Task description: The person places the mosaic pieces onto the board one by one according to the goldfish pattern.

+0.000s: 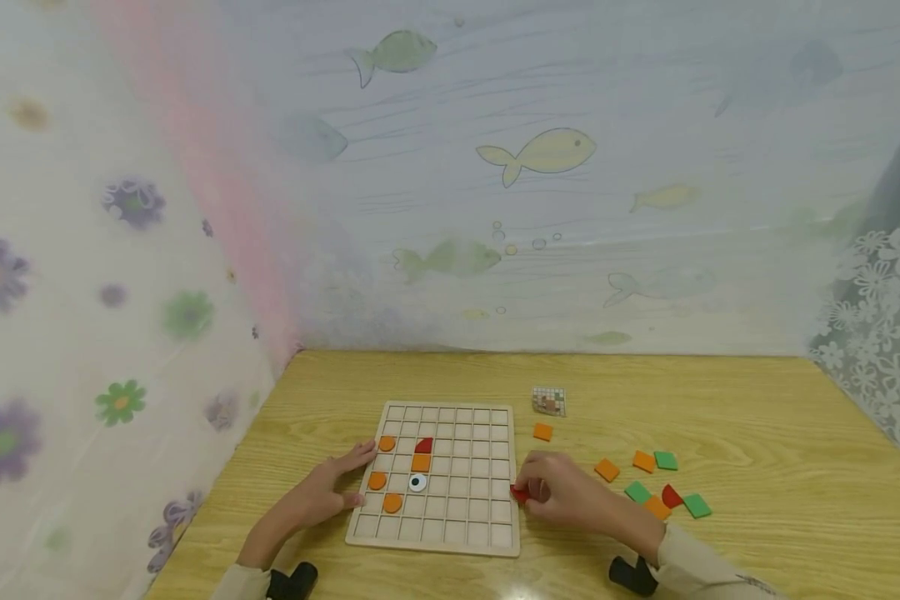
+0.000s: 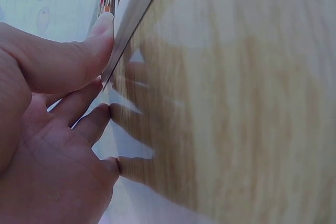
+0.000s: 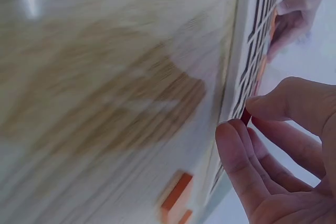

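Observation:
A wooden grid board lies on the table. My left hand is at its left edge, thumb and fingertips touching the rim. In the left wrist view the thumb is on the board's edge while other fingertips meet the tabletop. My right hand pinches a small red piece over the board's right edge; fingers partly hide it. On the board sit three orange discs, a red piece with a curved side, an orange square and a round eye piece.
Right of the board lie loose orange squares, green diamond-like pieces and a red piece. A small printed grid card lies behind, near another orange square. Fish-patterned fabric hangs at the table's far edge.

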`<state>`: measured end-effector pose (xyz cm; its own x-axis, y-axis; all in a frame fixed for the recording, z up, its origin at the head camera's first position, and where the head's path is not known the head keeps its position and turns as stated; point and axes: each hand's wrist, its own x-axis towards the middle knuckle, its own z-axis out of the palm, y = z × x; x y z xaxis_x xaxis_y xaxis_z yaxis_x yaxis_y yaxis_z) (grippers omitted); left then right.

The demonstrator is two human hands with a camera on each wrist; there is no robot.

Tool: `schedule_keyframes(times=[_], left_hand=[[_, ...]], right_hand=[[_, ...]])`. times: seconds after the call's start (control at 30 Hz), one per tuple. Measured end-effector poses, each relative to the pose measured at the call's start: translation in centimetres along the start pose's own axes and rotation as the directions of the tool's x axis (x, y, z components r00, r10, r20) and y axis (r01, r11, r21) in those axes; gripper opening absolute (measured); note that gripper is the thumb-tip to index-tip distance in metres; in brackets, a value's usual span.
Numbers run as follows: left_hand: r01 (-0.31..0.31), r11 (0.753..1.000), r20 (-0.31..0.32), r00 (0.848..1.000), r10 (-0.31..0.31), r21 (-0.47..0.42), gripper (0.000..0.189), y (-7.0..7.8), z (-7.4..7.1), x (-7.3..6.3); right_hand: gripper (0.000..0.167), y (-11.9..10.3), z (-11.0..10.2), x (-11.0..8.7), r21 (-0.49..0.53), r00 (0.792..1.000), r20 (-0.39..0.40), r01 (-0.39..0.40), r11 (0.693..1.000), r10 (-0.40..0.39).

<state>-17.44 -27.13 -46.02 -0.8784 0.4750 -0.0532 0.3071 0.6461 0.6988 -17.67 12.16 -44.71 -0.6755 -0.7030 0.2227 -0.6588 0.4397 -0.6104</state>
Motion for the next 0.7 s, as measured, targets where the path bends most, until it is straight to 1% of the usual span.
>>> schedule_keyframes(times=[0.07,0.2,0.27,0.4,0.7], left_hand=[[0.000,1.000,0.002,1.000,0.000,-0.004,0.068,0.0,0.0,0.0],[0.001,1.000,0.005,1.000,-0.001,-0.010,0.067,0.0,0.0,0.0],[0.001,1.000,0.004,1.000,-0.001,-0.005,0.067,0.0,0.0,0.1],[0.002,1.000,0.001,1.000,-0.002,0.001,0.067,0.0,0.0,0.0],[0.006,1.000,-0.007,1.000,-0.006,-0.001,0.066,-0.1,0.0,0.0]], right_hand=[[0.015,-0.2,0.3,0.5,0.005,1.000,-0.004,0.023,1.000,-0.023],[0.014,-0.7,0.8,1.5,0.018,0.999,0.000,0.045,0.999,-0.045],[0.014,-1.0,1.1,2.0,0.025,0.999,0.006,0.040,0.999,-0.040],[0.016,-1.5,1.7,3.0,0.011,0.998,0.013,0.053,0.999,-0.053],[0.017,-2.5,2.8,4.9,0.047,0.998,0.029,0.057,0.997,-0.058]])
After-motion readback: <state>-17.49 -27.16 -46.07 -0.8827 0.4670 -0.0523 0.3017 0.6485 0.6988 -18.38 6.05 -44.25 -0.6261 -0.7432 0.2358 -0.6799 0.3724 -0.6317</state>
